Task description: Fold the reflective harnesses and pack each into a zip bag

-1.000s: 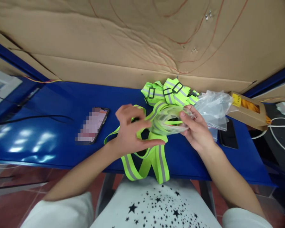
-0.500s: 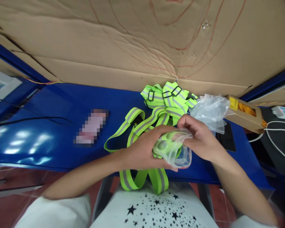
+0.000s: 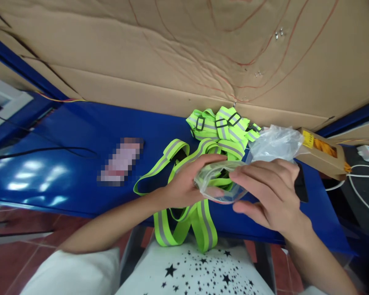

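Item 1, clear bag point(image 3: 215, 176): you are holding it just above the near edge of the desk point(image 3: 80, 135), right of the middle. A folded bit of neon yellow-green strap is showing through the plastic.

Item 2, left hand point(image 3: 184, 186): you are gripping the bag's left end, with the fingers curled round it and the thumb lying along its top.

Item 3, right hand point(image 3: 273, 192): you are pinching the bag's right end, with the fingers nearly straight across the top and the thumb beneath.

Item 4, loose strap point(image 3: 199, 217): neon with grey reflective bands, it is lying under both hands and looping over the near edge, hanging down toward your lap.

Item 5, folded straps point(image 3: 224, 123): these are sitting in a pile with black buckles at the far edge, against the cardboard sheet point(image 3: 172, 53).

Item 6, empty bags point(image 3: 273, 141): these are lying in a crumpled heap just right of that pile.

Item 7, cardboard box point(image 3: 322, 157): it is lying open at the far right corner, with white cables point(image 3: 361, 176) trailing beside it.

Item 8, phone point(image 3: 120, 160): it is lying left of the middle, well apart from your hands. A dark phone point(image 3: 300, 186) is peeking out behind the right hand.
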`<action>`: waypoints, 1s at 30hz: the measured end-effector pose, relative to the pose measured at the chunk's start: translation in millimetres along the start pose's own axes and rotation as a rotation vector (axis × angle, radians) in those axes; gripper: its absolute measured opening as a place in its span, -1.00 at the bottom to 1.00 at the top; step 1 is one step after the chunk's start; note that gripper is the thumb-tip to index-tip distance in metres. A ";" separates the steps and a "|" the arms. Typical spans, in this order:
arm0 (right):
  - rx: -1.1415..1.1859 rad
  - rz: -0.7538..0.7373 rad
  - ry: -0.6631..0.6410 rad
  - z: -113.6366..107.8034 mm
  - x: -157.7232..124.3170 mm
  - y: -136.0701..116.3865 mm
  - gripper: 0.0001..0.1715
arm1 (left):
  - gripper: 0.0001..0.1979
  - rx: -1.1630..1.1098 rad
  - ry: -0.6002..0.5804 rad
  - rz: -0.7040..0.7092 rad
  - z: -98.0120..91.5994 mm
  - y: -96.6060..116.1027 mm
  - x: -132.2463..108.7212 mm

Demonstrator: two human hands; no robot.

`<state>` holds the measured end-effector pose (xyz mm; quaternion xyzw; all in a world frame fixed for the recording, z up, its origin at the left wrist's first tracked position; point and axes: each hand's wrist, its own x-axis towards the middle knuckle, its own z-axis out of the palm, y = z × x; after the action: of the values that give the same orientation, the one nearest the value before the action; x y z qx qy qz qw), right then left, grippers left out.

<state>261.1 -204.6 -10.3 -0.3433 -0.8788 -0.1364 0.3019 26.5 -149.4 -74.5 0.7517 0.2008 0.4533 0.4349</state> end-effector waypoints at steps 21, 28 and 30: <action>0.929 0.534 0.151 19.9 -12.4 18.5 -0.35 | -0.59 -0.032 -0.005 0.046 -13.6 25.1 7.9; 1.058 0.710 0.166 5.2 -7.8 12.5 -0.75 | -0.62 -0.238 -0.007 -0.190 -8.4 37.0 1.4; 1.061 0.803 0.161 13.0 -10.2 19.7 -0.79 | -0.62 -0.368 0.090 -0.353 -2.8 24.9 1.2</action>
<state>274.8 -189.8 -26.2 -0.4374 -0.6057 0.4120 0.5216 22.3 -160.7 -52.5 0.5922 0.2621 0.4324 0.6274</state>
